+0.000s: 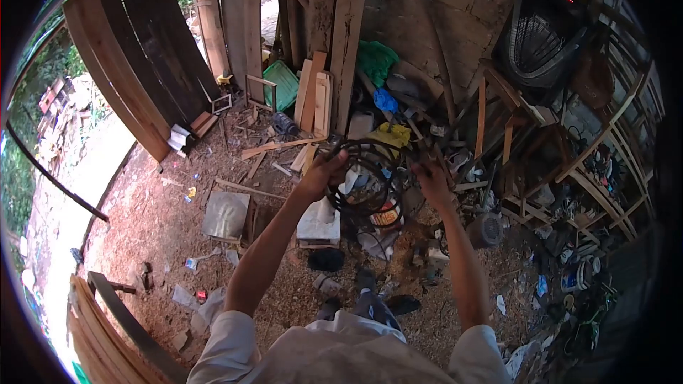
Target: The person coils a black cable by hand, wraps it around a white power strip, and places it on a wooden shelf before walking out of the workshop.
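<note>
1. Black cable, coiled, is gripped in the closed left hand.
2. The right hand, partly curled, is held near the coil; whether anything is gripped cannot be told.
3. The cable is suspended above the littered floor.

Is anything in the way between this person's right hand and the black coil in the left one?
Nothing visible is: the right hand is just beside the black coil gripped by the left hand. The crumpled yellow item and other clutter appear to lie beyond, not between them.
</note>
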Demonstrator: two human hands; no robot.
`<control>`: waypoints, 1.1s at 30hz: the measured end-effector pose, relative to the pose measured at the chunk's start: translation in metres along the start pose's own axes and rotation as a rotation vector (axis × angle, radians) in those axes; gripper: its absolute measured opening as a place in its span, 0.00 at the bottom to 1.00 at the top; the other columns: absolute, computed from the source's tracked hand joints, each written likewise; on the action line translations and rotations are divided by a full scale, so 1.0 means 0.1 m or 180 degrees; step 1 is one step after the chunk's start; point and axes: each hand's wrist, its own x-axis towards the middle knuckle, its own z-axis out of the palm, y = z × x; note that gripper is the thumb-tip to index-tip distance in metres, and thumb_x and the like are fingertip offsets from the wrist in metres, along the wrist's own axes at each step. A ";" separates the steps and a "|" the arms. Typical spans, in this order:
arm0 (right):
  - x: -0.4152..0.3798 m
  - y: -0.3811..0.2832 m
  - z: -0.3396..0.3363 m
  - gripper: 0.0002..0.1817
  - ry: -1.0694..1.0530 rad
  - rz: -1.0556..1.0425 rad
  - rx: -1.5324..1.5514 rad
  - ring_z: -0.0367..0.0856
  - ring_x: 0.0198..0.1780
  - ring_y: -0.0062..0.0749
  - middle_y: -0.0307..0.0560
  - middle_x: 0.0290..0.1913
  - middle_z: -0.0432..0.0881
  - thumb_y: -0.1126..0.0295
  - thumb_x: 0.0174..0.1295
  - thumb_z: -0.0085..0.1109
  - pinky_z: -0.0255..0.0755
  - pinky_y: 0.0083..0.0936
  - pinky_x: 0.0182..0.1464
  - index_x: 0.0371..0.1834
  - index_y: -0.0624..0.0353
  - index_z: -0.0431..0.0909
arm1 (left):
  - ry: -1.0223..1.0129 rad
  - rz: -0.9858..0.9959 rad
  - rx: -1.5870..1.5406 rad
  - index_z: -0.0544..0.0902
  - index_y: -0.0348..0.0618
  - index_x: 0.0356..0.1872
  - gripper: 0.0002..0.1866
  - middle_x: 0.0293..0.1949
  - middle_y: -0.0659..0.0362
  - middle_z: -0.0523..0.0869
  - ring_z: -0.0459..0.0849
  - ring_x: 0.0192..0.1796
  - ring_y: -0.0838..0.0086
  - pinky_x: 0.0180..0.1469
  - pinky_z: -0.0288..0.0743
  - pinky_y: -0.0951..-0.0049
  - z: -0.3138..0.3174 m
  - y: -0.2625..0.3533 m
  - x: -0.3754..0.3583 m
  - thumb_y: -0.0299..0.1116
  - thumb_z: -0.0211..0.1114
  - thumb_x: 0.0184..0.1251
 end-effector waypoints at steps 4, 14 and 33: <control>-0.32 0.11 0.26 0.18 0.0188 -0.0517 0.0452 0.68 0.24 0.25 0.41 0.23 0.71 0.54 0.63 0.51 0.60 0.29 0.28 0.38 0.60 0.75 | 0.0571 0.0435 -0.0032 0.70 0.51 0.26 0.11 0.18 0.73 0.63 0.58 0.18 0.89 0.19 0.50 0.84 0.14 0.31 -0.09 0.41 0.60 0.64; -0.69 0.89 0.50 0.13 -0.0001 -0.0853 0.0763 0.68 0.19 0.21 0.38 0.18 0.69 0.62 0.65 0.48 0.62 0.21 0.23 0.34 0.61 0.74 | 0.1403 0.1490 0.0098 0.71 0.50 0.22 0.15 0.16 0.74 0.63 0.58 0.17 0.89 0.19 0.48 0.84 -0.06 0.77 0.00 0.45 0.62 0.62; -0.67 -0.67 0.13 0.12 -0.0787 -0.2240 -0.0528 0.77 0.23 0.41 0.53 0.24 0.78 0.64 0.62 0.55 0.67 0.37 0.27 0.38 0.63 0.79 | 0.1194 0.1229 0.2091 0.73 0.39 0.22 0.27 0.15 0.65 0.71 0.68 0.20 0.81 0.22 0.61 0.76 0.28 0.08 0.50 0.57 0.53 0.63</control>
